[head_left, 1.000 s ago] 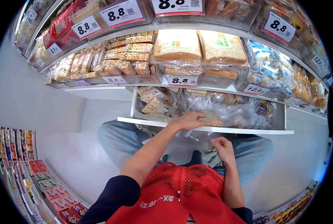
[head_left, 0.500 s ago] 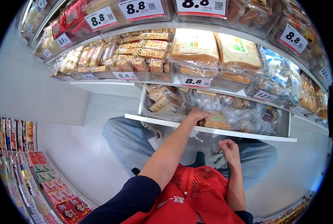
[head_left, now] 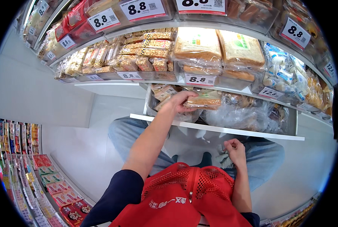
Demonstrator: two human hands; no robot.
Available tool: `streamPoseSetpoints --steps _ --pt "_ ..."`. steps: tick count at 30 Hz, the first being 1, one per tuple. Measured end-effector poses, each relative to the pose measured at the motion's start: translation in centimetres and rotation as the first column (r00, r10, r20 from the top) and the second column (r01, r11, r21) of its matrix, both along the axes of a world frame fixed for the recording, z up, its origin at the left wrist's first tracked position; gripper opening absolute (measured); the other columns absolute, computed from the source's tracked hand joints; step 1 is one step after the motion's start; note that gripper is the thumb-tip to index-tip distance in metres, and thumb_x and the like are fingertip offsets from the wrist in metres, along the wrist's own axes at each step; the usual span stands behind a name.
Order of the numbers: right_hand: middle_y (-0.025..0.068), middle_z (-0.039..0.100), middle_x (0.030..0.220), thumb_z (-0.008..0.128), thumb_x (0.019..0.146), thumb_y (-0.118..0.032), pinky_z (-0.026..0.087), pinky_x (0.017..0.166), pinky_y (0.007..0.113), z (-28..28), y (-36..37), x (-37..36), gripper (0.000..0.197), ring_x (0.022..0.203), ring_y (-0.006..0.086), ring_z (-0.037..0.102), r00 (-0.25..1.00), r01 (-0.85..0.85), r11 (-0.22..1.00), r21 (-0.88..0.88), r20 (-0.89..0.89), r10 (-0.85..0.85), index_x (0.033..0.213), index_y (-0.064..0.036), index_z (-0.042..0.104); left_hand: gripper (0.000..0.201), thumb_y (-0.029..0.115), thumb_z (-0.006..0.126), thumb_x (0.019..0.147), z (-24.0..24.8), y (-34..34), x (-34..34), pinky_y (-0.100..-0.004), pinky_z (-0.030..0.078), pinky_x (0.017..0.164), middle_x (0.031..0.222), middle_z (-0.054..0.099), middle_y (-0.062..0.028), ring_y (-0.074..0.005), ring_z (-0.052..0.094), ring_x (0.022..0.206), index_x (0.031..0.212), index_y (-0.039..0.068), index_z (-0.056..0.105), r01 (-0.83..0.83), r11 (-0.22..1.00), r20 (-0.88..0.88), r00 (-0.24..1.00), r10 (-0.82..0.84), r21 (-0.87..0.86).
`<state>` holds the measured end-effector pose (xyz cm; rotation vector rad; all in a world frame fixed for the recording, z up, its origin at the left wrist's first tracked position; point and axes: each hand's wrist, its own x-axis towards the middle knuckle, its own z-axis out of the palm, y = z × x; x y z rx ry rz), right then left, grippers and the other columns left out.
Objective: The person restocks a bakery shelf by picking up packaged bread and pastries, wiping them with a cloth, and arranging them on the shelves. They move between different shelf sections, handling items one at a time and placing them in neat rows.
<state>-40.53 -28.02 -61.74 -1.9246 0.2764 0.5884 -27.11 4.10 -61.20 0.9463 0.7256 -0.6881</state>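
My left hand (head_left: 182, 103) is closed on the left end of a packaged bread loaf (head_left: 206, 101) in clear wrap, lifted over the pulled-out white drawer (head_left: 214, 130). Under and beside it in the drawer lie crumpled clear plastic bags (head_left: 244, 115) and, at the left, more wrapped bread (head_left: 162, 92). My right hand (head_left: 236, 152) is by my right knee with curled fingers, and a crumpled grey-green cloth (head_left: 225, 160) hangs from it; part of the grip is hidden.
Just above the drawer, a shelf holds large wrapped bread loaves (head_left: 197, 44), puffed-grain bars (head_left: 150, 53) and blue-white packets (head_left: 284, 70). The shelf's edge (head_left: 161, 81) overhangs the drawer's back. A rack of colourful packets (head_left: 53, 181) stands at the lower left.
My left hand has raised the packaged bread loaf from the drawer's front and carried it up and slightly left. My right hand stays by the knee with the cloth.
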Motion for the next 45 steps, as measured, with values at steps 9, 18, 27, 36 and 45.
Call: streamPoseSetpoints --steps 9,18,27,36,45 --pt "0.0110 0.069 0.073 0.068 0.088 -0.021 0.050 0.065 0.030 0.1 0.2 -0.4 0.024 0.068 0.0150 0.066 0.992 -0.091 0.982 -0.167 0.072 0.104 0.090 0.0032 0.064 0.043 0.013 0.072 0.082 3.2 9.1 -0.7 -0.0343 0.054 0.083 0.110 0.066 -0.0148 -0.0213 0.065 0.099 0.120 -0.002 0.059 0.166 0.961 0.101 0.976 -0.192 0.223" --pt "0.0151 0.070 0.080 0.069 0.083 -0.037 0.052 0.072 0.040 0.5 0.3 -0.3 0.037 0.077 0.0311 0.069 0.997 -0.064 0.971 -0.230 0.031 0.073 0.095 -0.0025 0.067 0.055 0.010 0.074 0.081 4.2 11.0 -1.7 -0.0307 0.046 0.095 0.117 0.064 -0.0113 -0.0166 0.061 0.103 0.130 -0.005 0.053 0.256 0.480 0.264 0.580 -0.771 0.839" --pt "0.0150 0.069 0.078 0.069 0.084 -0.037 0.052 0.071 0.040 0.6 0.4 -0.3 0.037 0.075 0.0315 0.068 0.994 -0.088 0.969 -0.229 0.037 0.099 0.096 -0.0024 0.067 0.053 0.011 0.080 0.072 5.4 13.5 -2.1 -0.0270 0.048 0.084 0.103 0.065 -0.0044 -0.0121 0.060 0.092 0.120 -0.001 0.059 0.258 0.689 0.256 0.796 -0.549 0.677" --pt "0.0151 0.069 0.079 0.070 0.083 -0.037 0.053 0.070 0.040 2.3 1.3 0.0 0.037 0.075 0.0312 0.068 0.991 -0.119 0.945 -0.304 0.019 0.130 0.099 -0.0033 0.067 0.085 0.039 0.084 0.069 4.2 12.1 -2.4 -0.0317 0.045 0.089 0.112 0.060 -0.0106 -0.0202 0.058 0.101 0.136 0.003 0.047 0.504 0.303 -0.104 0.630 -0.770 0.809" --pt "0.0172 0.070 0.084 0.069 0.083 -0.038 0.052 0.074 0.042 2.3 1.3 0.1 0.038 0.080 0.0346 0.068 0.987 -0.153 0.932 -0.330 -0.004 0.160 0.101 -0.0045 0.068 0.110 0.034 0.091 0.060 4.5 9.7 -0.8 -0.0324 0.044 0.096 0.112 0.058 -0.0165 -0.0230 0.060 0.102 0.144 -0.003 0.031 0.695 0.310 -0.139 0.509 -0.849 0.649"
